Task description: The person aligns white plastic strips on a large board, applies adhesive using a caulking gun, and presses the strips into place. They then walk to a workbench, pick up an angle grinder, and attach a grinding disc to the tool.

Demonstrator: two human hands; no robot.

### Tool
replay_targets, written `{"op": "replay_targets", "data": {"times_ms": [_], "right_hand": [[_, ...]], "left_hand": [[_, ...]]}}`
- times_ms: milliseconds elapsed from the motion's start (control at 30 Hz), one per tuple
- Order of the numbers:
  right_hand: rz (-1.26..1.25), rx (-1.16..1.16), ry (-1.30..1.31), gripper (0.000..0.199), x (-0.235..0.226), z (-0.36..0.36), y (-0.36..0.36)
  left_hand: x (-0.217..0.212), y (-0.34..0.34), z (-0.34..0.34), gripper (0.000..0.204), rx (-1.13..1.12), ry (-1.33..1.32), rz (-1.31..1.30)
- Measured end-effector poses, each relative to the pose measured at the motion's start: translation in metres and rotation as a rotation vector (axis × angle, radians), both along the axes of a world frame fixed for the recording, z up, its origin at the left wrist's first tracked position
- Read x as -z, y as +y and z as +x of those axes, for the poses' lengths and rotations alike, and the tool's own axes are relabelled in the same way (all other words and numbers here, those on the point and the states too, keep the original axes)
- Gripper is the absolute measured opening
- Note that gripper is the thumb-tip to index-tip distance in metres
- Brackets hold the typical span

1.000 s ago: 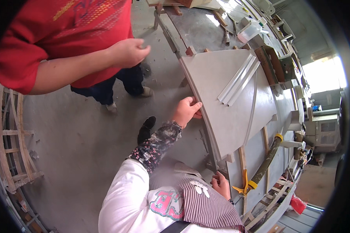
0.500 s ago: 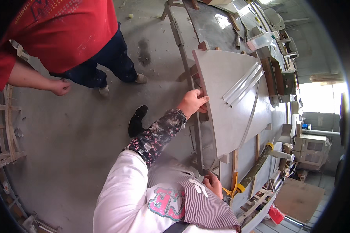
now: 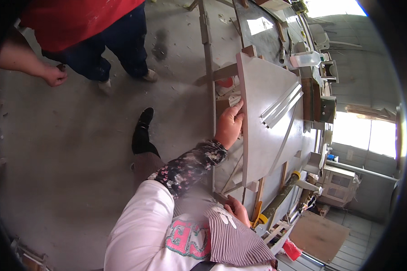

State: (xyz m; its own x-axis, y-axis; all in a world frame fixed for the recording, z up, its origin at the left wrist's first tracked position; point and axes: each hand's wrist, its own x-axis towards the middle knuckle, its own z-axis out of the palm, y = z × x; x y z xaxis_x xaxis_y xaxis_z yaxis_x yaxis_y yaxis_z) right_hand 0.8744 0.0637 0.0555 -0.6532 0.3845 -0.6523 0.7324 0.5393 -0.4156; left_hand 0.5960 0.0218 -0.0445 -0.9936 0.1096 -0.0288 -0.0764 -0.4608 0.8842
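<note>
A pale flat board point(image 3: 262, 149) lies on the workbench, raised on wooden blocks. My left hand point(image 3: 230, 124) touches its near left edge, index finger stretched along the edge and thumb apart from it. Several glossy light strips point(image 3: 282, 106) rest on the board, and one thin strip runs on its own across it. Lower down, my right hand point(image 3: 237, 211) is by the bench edge with bent fingers, partly covered by the striped apron point(image 3: 233, 235). Beside it lies a caulking gun point(image 3: 280, 196) with yellow end rings and a yellow handle; whether my fingers touch it is hidden.
A person in a red shirt point(image 3: 77, 22) stands at the far left. A plastic bottle point(image 3: 306, 58) and a brown box point(image 3: 309, 97) stand beyond the board. The bench frame point(image 3: 208, 67) runs along the floor side. A brown sheet point(image 3: 319, 235) is at the lower right.
My view has shifted, so the bench sits differently in the picture. My left thumb has come off the board's top to its edge, and the index finger is straighter. The strips still lie on the board.
</note>
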Motion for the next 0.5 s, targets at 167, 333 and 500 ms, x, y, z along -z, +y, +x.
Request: {"op": "replay_targets", "data": {"times_ms": [167,333,500], "right_hand": [[0.01,-0.054,-0.107,0.043,-0.009,-0.013,-0.005],[0.049,-0.109,-0.038,0.037,-0.01,-0.016,-0.011],[0.074,-0.104,-0.032,0.035,-0.01,-0.012,-0.014]], "left_hand": [[0.003,-0.013,0.001,0.056,0.304,-0.206,0.318],[0.003,-0.009,0.004,0.034,0.282,-0.388,0.482],[0.008,-0.005,0.009,0.01,0.347,-0.543,0.593]]}}
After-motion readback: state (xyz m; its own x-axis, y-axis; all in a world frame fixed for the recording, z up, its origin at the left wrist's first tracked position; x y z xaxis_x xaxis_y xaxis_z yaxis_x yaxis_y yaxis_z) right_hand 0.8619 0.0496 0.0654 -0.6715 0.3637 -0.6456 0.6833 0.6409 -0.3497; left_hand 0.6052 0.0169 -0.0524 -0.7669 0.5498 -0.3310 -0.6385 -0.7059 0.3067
